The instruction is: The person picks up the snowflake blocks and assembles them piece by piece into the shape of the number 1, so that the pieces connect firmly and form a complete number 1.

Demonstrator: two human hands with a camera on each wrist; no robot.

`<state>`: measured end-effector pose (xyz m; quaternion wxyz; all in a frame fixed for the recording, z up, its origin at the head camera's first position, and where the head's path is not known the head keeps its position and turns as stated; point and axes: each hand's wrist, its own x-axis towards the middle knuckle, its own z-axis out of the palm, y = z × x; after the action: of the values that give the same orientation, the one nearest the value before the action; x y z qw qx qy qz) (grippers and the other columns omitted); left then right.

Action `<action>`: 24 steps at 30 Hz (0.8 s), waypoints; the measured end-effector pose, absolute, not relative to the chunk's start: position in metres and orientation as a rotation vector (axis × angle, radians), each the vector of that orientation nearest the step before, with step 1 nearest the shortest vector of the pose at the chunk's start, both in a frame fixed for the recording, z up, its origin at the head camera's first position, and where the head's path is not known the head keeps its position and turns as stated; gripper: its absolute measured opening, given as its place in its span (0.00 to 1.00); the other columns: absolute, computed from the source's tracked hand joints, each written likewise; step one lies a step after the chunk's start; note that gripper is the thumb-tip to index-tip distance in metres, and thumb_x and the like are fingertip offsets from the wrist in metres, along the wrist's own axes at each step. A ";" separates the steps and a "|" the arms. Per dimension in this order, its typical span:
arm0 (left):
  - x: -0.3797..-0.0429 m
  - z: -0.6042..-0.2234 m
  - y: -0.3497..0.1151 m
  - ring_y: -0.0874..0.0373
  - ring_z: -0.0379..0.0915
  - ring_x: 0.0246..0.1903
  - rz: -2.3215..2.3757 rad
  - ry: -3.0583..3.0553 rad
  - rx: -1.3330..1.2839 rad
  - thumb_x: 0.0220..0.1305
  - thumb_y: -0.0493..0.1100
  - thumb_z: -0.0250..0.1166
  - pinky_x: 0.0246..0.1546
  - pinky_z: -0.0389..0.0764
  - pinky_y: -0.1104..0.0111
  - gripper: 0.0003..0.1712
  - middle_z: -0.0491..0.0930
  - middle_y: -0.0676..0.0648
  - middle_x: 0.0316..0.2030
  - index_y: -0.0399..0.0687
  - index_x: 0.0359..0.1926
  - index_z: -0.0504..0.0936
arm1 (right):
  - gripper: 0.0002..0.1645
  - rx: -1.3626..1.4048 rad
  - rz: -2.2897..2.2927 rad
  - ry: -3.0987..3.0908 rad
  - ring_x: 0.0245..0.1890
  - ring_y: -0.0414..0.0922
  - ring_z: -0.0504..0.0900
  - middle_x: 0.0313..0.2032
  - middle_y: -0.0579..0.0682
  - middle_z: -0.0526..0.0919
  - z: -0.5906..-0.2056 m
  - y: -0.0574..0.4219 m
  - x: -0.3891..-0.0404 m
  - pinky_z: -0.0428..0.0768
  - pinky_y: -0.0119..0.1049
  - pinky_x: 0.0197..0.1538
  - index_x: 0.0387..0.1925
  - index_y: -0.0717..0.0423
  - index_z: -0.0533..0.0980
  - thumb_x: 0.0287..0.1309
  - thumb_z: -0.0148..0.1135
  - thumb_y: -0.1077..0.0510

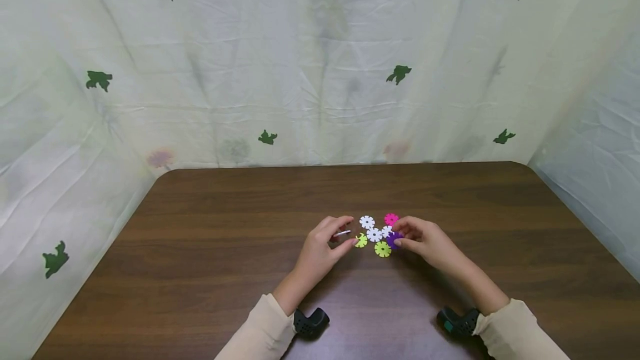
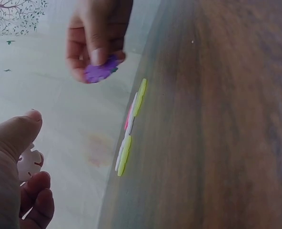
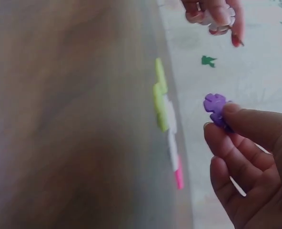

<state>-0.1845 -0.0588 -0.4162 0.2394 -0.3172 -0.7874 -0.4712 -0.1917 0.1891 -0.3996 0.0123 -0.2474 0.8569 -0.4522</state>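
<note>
My left hand holds a white notched disc on edge between its thumb and fingers, above the table. Across from it, my right hand pinches a purple notched disc between thumb and fingertips, also raised off the tabletop. Beneath and between the hands lie several flat notched discs in a loose cluster: white discs, a yellow-green disc at the near side, another yellow-green disc by the left thumb, and a pink disc at the back. The right fingers partly cover the purple piece in the head view.
The brown wooden table spreads out around the hands. Behind it hangs a pale curtain with green bird and leaf prints. Black wrist cameras, including the left one, sit below each sleeve cuff near the tabletop.
</note>
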 end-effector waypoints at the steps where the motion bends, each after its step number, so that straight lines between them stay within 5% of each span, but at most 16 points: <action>1: -0.185 -0.417 -0.059 0.59 0.73 0.34 -1.288 -2.157 -0.869 0.46 0.35 0.71 0.30 0.76 0.72 0.23 0.76 0.48 0.34 0.37 0.46 0.77 | 0.09 -0.769 -1.443 2.667 0.30 0.42 0.76 0.32 0.49 0.77 -0.398 0.187 -0.193 0.76 0.33 0.32 0.37 0.60 0.74 0.52 0.62 0.64; 24: -0.184 -0.416 -0.060 0.53 0.74 0.32 -1.295 -2.224 -0.865 0.49 0.36 0.69 0.31 0.75 0.73 0.22 0.76 0.44 0.34 0.38 0.47 0.77 | 0.04 -0.775 -1.629 2.640 0.25 0.46 0.74 0.26 0.52 0.77 -0.363 0.148 -0.185 0.75 0.33 0.27 0.30 0.63 0.74 0.50 0.62 0.69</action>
<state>-0.1841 -0.0603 -0.4164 0.2115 -0.3113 -0.8006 -0.4662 -0.1850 0.1480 -0.3635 -0.0279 -0.2423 0.8253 -0.5094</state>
